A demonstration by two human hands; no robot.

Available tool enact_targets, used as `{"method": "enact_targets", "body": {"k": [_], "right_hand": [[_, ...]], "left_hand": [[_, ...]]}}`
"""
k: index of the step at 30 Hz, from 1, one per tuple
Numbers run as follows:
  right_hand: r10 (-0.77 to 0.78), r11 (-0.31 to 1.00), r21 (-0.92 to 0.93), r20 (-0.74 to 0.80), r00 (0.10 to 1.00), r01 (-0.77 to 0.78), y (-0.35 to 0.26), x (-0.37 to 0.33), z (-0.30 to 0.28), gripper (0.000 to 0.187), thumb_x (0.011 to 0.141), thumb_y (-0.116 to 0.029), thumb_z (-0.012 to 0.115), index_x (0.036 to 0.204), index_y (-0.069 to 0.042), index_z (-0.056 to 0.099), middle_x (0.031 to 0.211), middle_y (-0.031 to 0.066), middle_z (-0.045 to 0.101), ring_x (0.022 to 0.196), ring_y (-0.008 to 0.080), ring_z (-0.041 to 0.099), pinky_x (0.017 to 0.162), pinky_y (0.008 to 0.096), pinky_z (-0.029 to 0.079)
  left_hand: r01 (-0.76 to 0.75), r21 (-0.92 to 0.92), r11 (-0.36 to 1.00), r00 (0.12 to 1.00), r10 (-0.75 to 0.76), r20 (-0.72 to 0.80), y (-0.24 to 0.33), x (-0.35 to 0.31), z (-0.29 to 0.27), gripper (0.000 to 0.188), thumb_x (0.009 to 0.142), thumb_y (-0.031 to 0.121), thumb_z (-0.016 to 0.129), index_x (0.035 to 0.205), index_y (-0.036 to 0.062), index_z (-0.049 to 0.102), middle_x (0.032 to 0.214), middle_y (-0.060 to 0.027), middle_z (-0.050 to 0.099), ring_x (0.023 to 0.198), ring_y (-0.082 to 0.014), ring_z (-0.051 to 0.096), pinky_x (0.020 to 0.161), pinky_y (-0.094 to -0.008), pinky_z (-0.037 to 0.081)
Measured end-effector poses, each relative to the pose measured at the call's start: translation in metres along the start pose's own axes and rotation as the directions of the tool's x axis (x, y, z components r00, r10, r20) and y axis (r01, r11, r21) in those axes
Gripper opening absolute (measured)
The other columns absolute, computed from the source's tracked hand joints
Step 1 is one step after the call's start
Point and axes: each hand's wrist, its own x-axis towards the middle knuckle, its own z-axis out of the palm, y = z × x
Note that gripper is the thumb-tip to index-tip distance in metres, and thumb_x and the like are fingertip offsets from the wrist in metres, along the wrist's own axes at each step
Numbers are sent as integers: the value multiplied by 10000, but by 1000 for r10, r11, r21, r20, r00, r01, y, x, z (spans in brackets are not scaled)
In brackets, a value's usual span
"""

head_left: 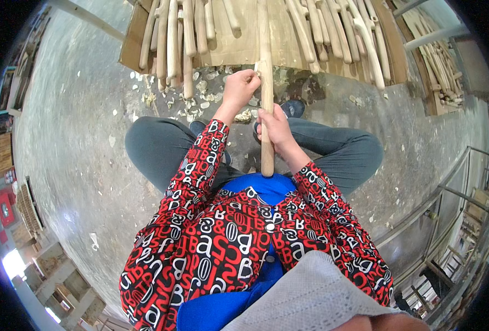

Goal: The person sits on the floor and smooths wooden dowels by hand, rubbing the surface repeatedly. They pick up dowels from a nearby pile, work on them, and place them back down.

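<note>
Across the upper middle of the frame, a pale wooden stick [267, 91] is held lengthwise, its lower end brought to the blue cloth [261, 188] at the waist; whether the two touch cannot be told. It is wrapped by the right hand [276, 126] below its middle. Beside its left edge, higher up, the left hand [241, 87] is curled narrow; a small pale piece may be pinched there, though this is poorly seen.

The stick is flanked by a left bundle of sticks [173, 47] and a right bundle of sticks [341, 30], both laid on cardboard [239, 52] at the top. Below that, the concrete floor [84, 149] is strewn with pale chips [201, 86]. The working space is bounded by folded legs [344, 146]. At far right, a metal frame [442, 190] is seen.
</note>
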Motion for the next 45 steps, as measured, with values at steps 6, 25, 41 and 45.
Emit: {"method": "enact_targets", "body": {"k": [6,25,41,45], "right_hand": [[43,993,106,45,998,-48,-5,-5,-6,202,901,-214,546,994,-106,403,747,19,516,504,93,511,396,236,439],[-91,993,-77,-15,996,89,10,-1,4,253,899,-169,539,1078,-65,392,737,22,496,495,87,497,397,236,421],[-21,999,-35,6,1000,21,6,-7,3,177,919,-197,525,1007,-109,400,754,12,477,538,82,500,420,224,441],[-11,999,-31,2,1000,11,3,-8,4,177,918,-201,526,1004,-109,401,756,12,479,538,81,500,422,225,443]], "left_hand": [[191,-608,771,982,-147,122,-14,3,-6,178,881,150,529,873,12,641,745,-47,646,611,-97,599,530,-234,485],[35,67,997,994,-28,-105,12,-12,-5,238,819,241,651,934,34,677,834,-142,673,762,-246,661,682,-326,506],[-148,86,985,979,158,-126,1,-11,-4,171,814,194,656,879,36,645,822,-148,652,759,-300,636,662,-374,502],[-195,104,975,968,209,-138,-1,-10,-4,144,816,172,652,869,39,642,813,-142,652,747,-300,637,647,-373,506]]}}
